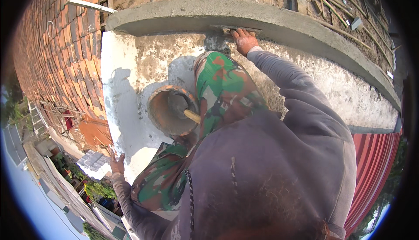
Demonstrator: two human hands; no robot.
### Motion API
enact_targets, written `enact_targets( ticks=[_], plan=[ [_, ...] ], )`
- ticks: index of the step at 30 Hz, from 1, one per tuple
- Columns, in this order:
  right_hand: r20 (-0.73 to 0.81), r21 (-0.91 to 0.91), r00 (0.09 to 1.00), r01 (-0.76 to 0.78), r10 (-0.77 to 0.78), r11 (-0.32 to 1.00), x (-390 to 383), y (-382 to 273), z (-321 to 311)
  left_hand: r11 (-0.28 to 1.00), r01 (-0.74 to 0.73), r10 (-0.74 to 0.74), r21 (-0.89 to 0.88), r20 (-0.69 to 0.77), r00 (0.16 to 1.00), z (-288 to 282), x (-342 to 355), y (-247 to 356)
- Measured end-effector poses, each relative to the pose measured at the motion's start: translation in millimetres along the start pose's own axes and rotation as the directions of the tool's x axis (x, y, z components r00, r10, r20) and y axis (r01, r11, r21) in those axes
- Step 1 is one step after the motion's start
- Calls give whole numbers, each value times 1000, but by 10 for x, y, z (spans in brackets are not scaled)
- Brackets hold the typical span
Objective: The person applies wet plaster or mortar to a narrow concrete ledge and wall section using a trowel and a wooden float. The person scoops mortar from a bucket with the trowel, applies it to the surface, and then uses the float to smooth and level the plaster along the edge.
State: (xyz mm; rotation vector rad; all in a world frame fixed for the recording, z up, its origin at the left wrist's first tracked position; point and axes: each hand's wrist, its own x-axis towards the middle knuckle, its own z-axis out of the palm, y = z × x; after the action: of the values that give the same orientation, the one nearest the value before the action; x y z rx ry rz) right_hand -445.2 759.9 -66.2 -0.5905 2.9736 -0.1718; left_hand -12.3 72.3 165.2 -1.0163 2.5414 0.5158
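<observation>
Grey long sleeves, green camouflage trousers.

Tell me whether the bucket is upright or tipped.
Tipped: the bucket shows its round mouth to the camera, a wooden handle sticking out.

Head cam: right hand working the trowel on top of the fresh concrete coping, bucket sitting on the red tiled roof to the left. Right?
Not quite. The head view shows the bucket on the white plastered wall face, not on the red tiled roof. The rest holds: the right hand presses the trowel on the grey concrete coping.
</observation>
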Motion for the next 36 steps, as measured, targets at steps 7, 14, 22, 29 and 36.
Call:
enact_targets(
  ticks=[7,14,22,29,36],
  plan=[
    [-382,105,919,-59,95,993,-597,430,-578,930,241,-241,-276,36,970,305,-412,-602],
    [-392,341,919,100,45,935,-622,41,-1219,860,360,-337,-362,127,933,404,-593,-665],
    [-341,382,925,300,-168,874,1232,-587,-1621,812,-89,52,-578,-80,995,-481,-403,771],
    [-131,307,974,219,-187,926,1444,-192,-1518,848,-224,194,-481,-112,975,-607,-1367,1717],
    [-55,331,986,167,-158,929,1054,293,-1850,861,-43,20,-508,-50,999,-328,-1978,1659]
  ],
)
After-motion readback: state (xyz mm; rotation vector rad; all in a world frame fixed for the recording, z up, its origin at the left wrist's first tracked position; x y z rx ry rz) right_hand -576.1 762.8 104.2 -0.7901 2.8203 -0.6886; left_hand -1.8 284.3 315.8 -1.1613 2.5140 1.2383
